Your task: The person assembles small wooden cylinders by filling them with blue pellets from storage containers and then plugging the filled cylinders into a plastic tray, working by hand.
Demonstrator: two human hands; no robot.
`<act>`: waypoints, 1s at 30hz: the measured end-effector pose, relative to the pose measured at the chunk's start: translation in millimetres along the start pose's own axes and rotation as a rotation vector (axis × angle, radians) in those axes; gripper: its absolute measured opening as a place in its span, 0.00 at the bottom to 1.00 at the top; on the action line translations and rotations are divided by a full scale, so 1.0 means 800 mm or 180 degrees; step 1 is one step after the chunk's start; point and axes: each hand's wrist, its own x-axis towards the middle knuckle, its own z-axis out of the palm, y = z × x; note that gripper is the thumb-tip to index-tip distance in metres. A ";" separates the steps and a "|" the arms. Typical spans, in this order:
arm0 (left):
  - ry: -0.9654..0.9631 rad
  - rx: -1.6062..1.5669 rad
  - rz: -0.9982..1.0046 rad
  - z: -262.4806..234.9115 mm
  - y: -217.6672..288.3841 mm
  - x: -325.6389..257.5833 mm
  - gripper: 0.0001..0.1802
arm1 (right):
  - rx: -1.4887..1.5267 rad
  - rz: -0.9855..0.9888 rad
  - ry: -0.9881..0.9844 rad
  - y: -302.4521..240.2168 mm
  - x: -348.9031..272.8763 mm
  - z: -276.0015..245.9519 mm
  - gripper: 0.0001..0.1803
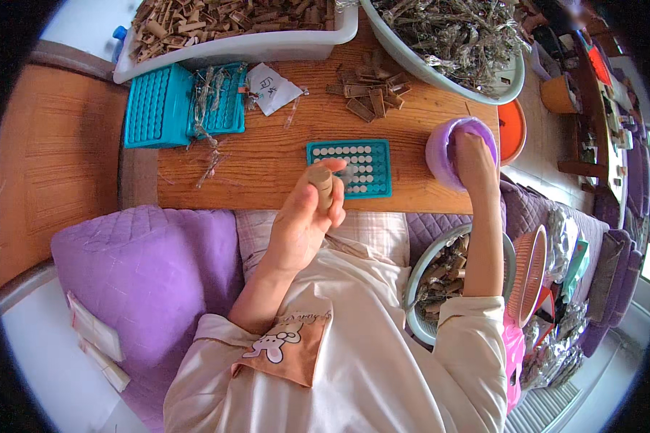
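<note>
My left hand (296,224) is raised in front of the table edge. Its fingers are wrapped round a short brown cardboard tube (323,189), held upright. Just behind it lies a teal tray (384,169) with rows of round white pieces (343,151); the hand and tube cover its left part. My right hand (475,162) reaches down into a purple bowl (438,154) at the table's right edge. The bowl's rim hides those fingertips, and what they touch inside cannot be made out.
A loose pile of brown cardboard pieces (372,90) lies behind the tray. Bins of cardboard pieces (296,52) and silvery strips (455,43) stand at the back. Teal trays (155,108) and a white paper (273,88) sit far left. A basket (415,289) is beside my right forearm.
</note>
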 end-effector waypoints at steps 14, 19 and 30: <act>0.0586 -0.0830 -0.0826 0.013 0.003 -0.002 0.24 | 0.3304 -0.0211 0.0200 -0.059 -0.062 -0.078 0.03; 0.0466 -0.0765 -0.1033 0.027 -0.002 0.000 0.26 | 0.3227 -0.0902 0.0500 -0.101 -0.072 -0.078 0.05; 0.0513 -0.0817 -0.1031 0.011 -0.027 0.014 0.23 | 0.1065 0.0326 0.1521 -0.066 -0.054 -0.059 0.08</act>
